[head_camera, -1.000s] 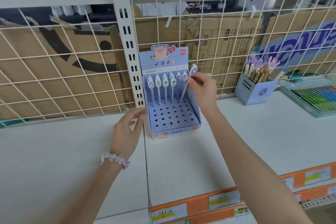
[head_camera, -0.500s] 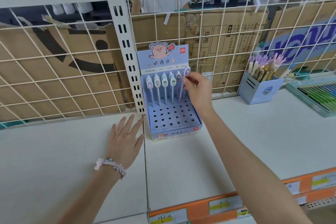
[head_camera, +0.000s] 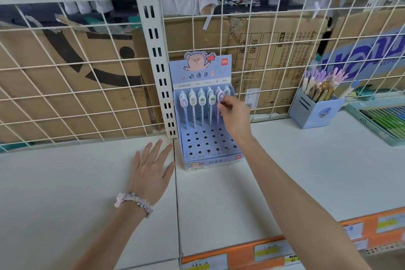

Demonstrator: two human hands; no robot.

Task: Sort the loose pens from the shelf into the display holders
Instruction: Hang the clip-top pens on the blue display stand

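Right hand (head_camera: pixel 232 114) pinching purple pen (head_camera: pixel 219 103) near its cap, back row of display holder (head_camera: pixel 210 153) at shelf (head_camera: pixel 306 171) rear. Left hand (head_camera: pixel 151 173) flat, fingers spread, holding nothing. Probably light, stiff, slightly slippery plastic; best gripped mid-barrel.

Red "deli" logo and "妙语连" on the blue pig-topped display holder (head_camera: pixel 200 72); "规格" on the cardboard box (head_camera: pixel 263 50) behind.
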